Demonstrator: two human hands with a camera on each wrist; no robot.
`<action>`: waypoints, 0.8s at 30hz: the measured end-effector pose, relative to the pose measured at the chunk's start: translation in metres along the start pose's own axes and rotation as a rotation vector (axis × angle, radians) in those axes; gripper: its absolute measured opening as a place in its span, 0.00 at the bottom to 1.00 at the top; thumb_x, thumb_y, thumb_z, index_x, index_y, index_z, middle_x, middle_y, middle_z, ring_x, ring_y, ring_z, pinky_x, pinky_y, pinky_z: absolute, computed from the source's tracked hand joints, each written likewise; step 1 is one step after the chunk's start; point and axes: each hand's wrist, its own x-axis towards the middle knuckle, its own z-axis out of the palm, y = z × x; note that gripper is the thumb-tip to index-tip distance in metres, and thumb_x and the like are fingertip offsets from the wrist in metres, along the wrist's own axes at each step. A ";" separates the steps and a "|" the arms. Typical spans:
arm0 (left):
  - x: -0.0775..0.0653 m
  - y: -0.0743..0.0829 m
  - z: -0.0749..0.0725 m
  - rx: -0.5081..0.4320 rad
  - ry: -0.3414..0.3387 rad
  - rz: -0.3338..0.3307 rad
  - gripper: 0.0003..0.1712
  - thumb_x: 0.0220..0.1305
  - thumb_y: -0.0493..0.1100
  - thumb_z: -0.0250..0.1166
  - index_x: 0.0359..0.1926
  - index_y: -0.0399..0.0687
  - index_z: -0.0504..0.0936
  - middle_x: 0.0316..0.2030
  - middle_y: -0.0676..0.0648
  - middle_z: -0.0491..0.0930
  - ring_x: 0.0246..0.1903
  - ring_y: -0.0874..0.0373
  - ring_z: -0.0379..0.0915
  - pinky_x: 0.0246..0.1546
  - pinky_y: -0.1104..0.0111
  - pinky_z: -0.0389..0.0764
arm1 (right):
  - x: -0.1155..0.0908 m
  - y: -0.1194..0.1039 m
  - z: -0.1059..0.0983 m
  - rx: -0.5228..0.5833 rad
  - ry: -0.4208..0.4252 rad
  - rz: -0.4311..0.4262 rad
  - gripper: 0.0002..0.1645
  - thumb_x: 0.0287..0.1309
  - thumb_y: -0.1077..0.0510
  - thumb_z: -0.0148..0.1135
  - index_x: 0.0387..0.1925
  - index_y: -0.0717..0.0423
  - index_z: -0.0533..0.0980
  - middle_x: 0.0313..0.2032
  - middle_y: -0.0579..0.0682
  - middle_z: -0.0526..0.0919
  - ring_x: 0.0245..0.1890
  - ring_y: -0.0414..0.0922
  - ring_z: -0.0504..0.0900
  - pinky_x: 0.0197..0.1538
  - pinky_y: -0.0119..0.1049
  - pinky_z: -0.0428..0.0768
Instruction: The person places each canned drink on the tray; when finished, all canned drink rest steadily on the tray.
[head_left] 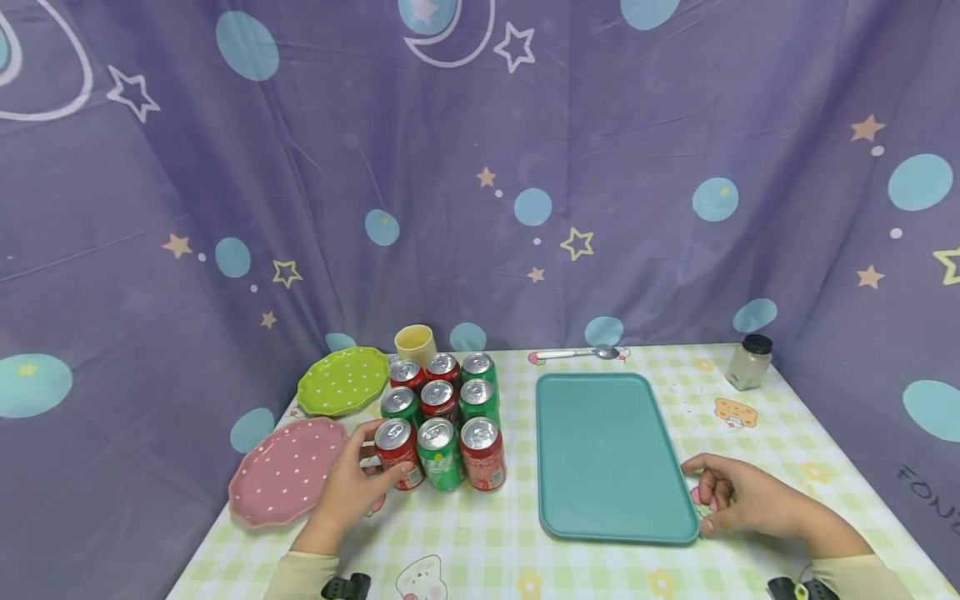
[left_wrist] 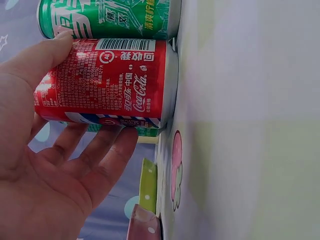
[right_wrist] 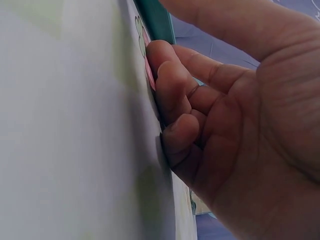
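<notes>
My left hand (head_left: 349,482) grips a red Coca-Cola can (head_left: 396,455) at the front left of a tight block of red and green soda cans. In the left wrist view the thumb lies across its printed side (left_wrist: 115,80), with the other fingers around the opposite side. A green can (head_left: 441,457) stands right beside it, and another red can (head_left: 483,457) ends the front row. At the right edge of a teal tray (head_left: 611,458), my right hand (head_left: 750,500) rests low on the table, index fingertip and thumb right at the rim, other fingers loosely curled.
Left of the cans lie a pink dotted plate (head_left: 285,475) and a green dotted plate (head_left: 343,382). Behind them stands a yellow cup (head_left: 415,343). A spoon (head_left: 573,354) lies beyond the tray, and a black-lidded jar (head_left: 750,363) stands back right. A purple curtain (head_left: 480,275) borders the table.
</notes>
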 end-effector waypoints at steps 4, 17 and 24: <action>0.000 -0.001 -0.001 -0.008 0.001 -0.001 0.42 0.54 0.43 0.84 0.68 0.54 0.73 0.56 0.46 0.80 0.53 0.47 0.79 0.47 0.61 0.87 | -0.001 0.001 0.000 -0.010 -0.001 -0.005 0.45 0.52 0.63 0.80 0.65 0.76 0.66 0.38 0.60 0.77 0.28 0.40 0.75 0.30 0.36 0.80; 0.000 -0.003 0.001 -0.050 0.016 -0.004 0.41 0.54 0.41 0.83 0.67 0.55 0.74 0.55 0.46 0.79 0.51 0.48 0.78 0.45 0.63 0.87 | -0.001 0.004 0.000 -0.010 -0.003 -0.015 0.46 0.52 0.62 0.80 0.66 0.76 0.65 0.38 0.60 0.78 0.28 0.41 0.76 0.30 0.36 0.80; -0.002 -0.003 -0.001 -0.072 0.049 0.029 0.40 0.54 0.41 0.84 0.66 0.54 0.75 0.53 0.47 0.79 0.49 0.51 0.78 0.44 0.63 0.87 | -0.001 0.004 0.000 -0.007 0.001 -0.022 0.45 0.52 0.63 0.80 0.65 0.76 0.66 0.38 0.59 0.78 0.28 0.40 0.76 0.30 0.36 0.80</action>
